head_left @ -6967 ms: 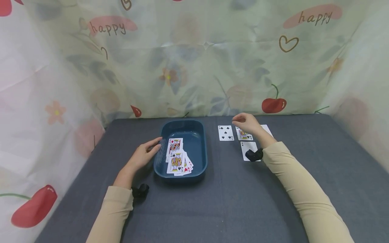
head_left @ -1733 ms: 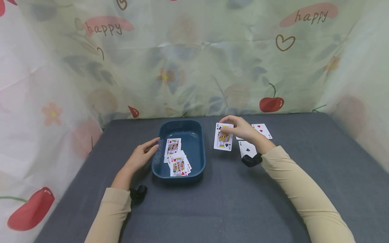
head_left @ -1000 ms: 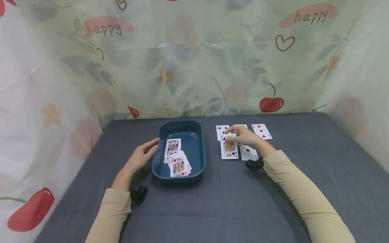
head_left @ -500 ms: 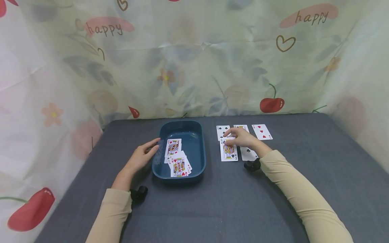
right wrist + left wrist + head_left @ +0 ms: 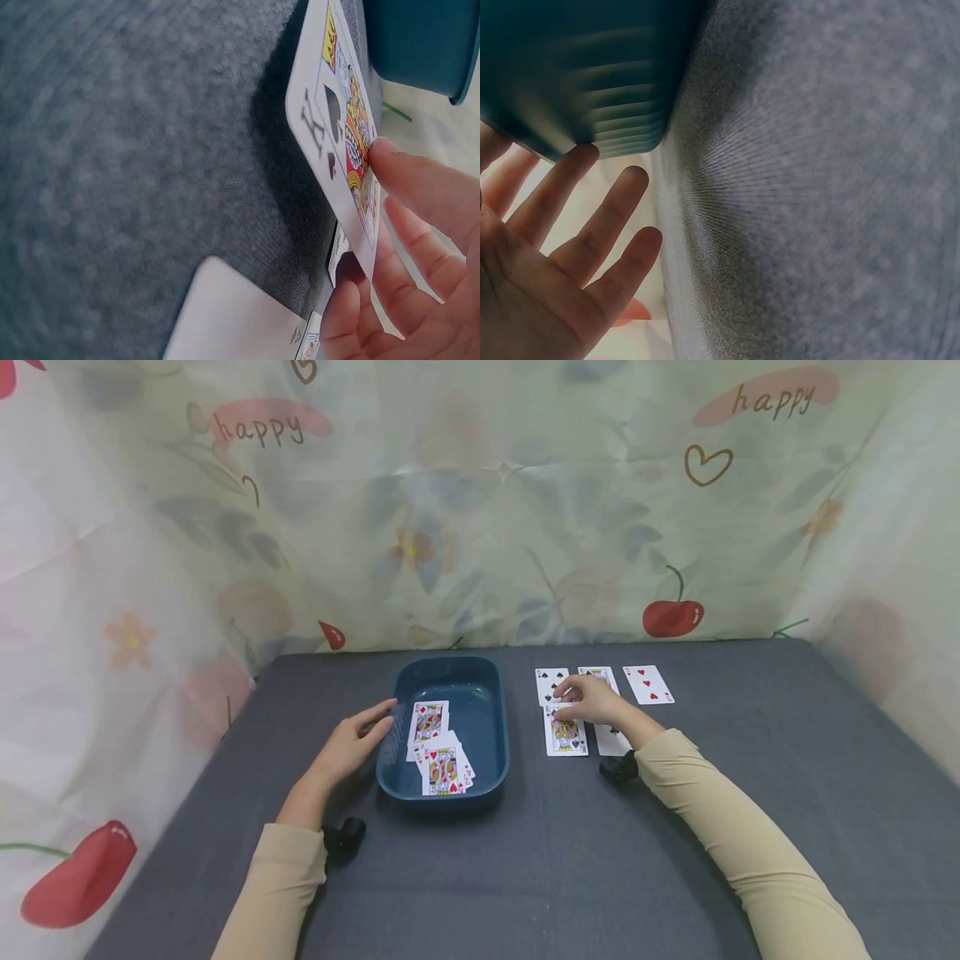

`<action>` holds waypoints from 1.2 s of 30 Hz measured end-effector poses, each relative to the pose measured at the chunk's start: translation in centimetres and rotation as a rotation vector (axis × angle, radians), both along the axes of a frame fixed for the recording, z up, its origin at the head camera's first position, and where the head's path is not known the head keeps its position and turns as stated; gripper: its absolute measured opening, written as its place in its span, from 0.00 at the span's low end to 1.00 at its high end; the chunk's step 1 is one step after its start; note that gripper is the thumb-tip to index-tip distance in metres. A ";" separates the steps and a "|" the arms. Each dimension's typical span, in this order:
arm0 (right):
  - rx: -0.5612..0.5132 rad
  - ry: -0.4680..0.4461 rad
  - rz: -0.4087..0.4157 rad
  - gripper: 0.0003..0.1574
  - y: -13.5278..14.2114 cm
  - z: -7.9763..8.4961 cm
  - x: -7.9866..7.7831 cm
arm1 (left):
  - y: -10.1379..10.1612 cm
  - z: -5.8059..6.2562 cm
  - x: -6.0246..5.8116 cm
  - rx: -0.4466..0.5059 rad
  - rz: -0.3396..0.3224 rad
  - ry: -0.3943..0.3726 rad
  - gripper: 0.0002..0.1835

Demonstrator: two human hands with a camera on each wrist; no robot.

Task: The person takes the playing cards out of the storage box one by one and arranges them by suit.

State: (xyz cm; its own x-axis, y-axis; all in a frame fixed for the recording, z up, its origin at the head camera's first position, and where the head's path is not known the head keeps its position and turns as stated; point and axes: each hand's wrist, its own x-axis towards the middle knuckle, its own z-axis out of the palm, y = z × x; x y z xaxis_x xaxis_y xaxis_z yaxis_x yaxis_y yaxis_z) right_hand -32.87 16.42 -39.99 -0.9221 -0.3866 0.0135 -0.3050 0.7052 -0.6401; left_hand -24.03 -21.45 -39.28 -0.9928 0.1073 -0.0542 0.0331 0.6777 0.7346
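Note:
My right hand (image 5: 597, 701) pinches a king of spades playing card (image 5: 567, 740), with the thumb on its face and fingers behind it. In the right wrist view the king (image 5: 334, 142) is tilted, its near edge raised over the cloth. It lies just in front of a five of spades (image 5: 551, 681) and left of an ace of clubs (image 5: 611, 743), which the hand partly covers. My left hand (image 5: 347, 745) has its fingers extended against the left side of a dark blue tray (image 5: 483, 743). Several cards lie in the tray, a king of hearts (image 5: 442, 770) on top.
Behind the right hand lies another face card (image 5: 600, 674), partly hidden. A three of hearts (image 5: 649, 685) lies to its right. Grey cloth (image 5: 480, 885) covers the table, and a patterned curtain (image 5: 480, 527) hangs along its back edge.
The king of spades, in the tray at first, has been lifted out by my right hand, carried right and lowered in front of the five of spades. The left hand has stayed at the tray.

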 end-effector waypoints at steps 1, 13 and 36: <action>0.002 0.003 0.000 0.20 0.0 0.0 0.0 | 0.0 0.0 0.0 0.000 0.003 -0.001 0.27; -0.027 0.008 -0.004 0.21 -0.1 0.0 -0.2 | 0.1 -0.1 -0.1 0.012 0.010 -0.010 0.27; -0.226 -0.050 0.181 0.20 -4.9 5.1 1.7 | 0.1 -0.1 0.0 0.000 0.009 -0.006 0.27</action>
